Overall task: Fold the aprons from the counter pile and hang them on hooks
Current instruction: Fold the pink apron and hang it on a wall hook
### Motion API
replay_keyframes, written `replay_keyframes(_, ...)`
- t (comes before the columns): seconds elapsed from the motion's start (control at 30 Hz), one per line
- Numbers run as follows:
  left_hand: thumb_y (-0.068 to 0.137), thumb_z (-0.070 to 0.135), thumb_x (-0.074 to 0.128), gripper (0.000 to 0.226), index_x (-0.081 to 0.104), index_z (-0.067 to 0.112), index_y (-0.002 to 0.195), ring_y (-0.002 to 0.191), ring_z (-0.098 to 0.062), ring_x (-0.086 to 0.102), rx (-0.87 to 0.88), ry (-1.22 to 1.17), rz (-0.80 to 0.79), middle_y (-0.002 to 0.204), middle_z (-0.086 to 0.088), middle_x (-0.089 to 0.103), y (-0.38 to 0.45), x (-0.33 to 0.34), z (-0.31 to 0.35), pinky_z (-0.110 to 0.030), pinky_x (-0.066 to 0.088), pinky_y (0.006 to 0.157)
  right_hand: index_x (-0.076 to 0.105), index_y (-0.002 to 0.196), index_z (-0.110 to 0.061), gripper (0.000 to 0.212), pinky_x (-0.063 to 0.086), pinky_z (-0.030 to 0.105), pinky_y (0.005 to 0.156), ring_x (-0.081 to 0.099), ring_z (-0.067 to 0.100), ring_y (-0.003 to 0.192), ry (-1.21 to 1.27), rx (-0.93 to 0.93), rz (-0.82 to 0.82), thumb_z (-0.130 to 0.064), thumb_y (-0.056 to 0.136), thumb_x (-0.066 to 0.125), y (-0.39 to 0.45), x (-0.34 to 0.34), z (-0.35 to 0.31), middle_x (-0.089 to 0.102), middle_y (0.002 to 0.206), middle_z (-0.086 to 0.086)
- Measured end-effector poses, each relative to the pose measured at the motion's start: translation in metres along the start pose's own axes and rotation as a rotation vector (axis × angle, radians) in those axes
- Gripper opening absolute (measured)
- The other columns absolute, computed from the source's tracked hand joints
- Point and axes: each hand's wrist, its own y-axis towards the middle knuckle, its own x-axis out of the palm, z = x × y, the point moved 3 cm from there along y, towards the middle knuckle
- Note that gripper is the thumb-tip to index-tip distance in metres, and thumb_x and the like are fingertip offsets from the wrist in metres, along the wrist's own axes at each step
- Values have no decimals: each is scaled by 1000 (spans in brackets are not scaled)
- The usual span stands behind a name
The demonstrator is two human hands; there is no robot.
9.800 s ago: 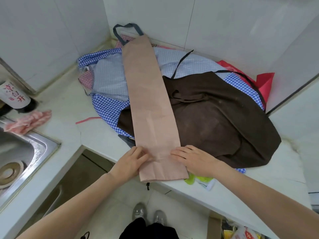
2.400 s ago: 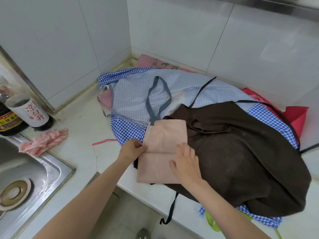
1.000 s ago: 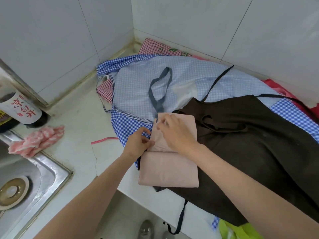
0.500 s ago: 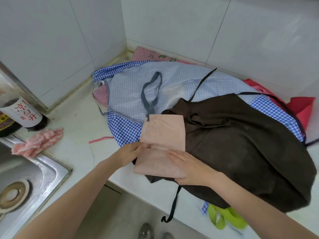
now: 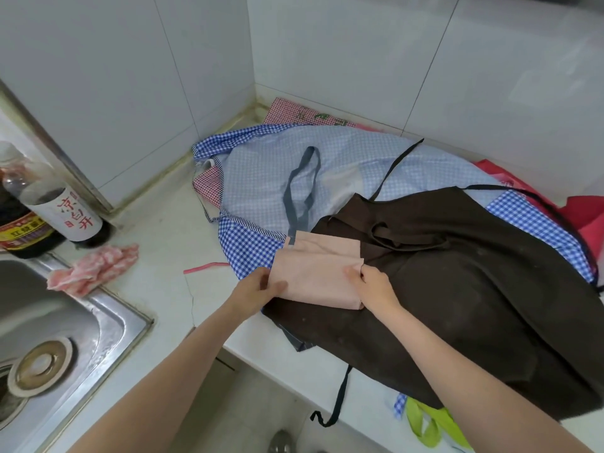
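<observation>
A pink apron (image 5: 318,271), folded into a small rectangle, lies on top of the counter pile. Its grey neck strap (image 5: 300,191) loops away over a light blue checked apron (image 5: 277,168). My left hand (image 5: 258,291) grips the pink apron's left edge, thumb on top. My right hand (image 5: 367,284) pinches its right edge. A dark brown apron (image 5: 457,289) spreads under and to the right of the pink one. No hooks are in view.
A steel sink (image 5: 75,328) sits at the left, with two dark bottles (image 5: 62,210) and a crumpled pink cloth (image 5: 94,269) behind it. Red fabric (image 5: 585,217) lies at the far right of the pile. White tiled walls meet in a corner behind. A black strap (image 5: 340,397) hangs off the counter's front edge.
The long pink strip has been folded down into a small rectangle. In the last half second both hands moved to its side edges and took hold of them.
</observation>
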Motion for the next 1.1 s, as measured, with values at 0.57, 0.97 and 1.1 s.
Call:
replay_keyframes(0.57, 93, 37, 48, 58, 28, 24, 146, 132, -19, 38, 552, 735, -174, 148, -4, 37, 24, 2, 54, -27, 27, 109, 66, 102, -10, 49, 48, 37, 92, 64, 27, 97, -840, -535, 44, -22, 57, 80, -25, 2, -33, 67, 101, 8)
replay_keyframes(0.97, 93, 37, 54, 50, 40, 7, 130, 112, -23, 49, 178, 324, -75, 125, -11, 47, 66, -34, 65, -24, 36, 87, 44, 125, -9, 33, 41, 32, 79, 48, 30, 114, -792, -250, -333, -13, 93, 38, 58, -24, -100, 51, 119, 11)
replay_keyframes(1.1, 90, 30, 60, 47, 45, 5, 127, 112, -23, 51, 110, 277, -57, 126, -12, 50, 83, -33, 65, -20, 35, 81, 49, 122, -5, 30, 42, 36, 92, 48, 29, 113, -511, -368, -277, -8, 94, 40, 85, -12, -115, 48, 123, 14)
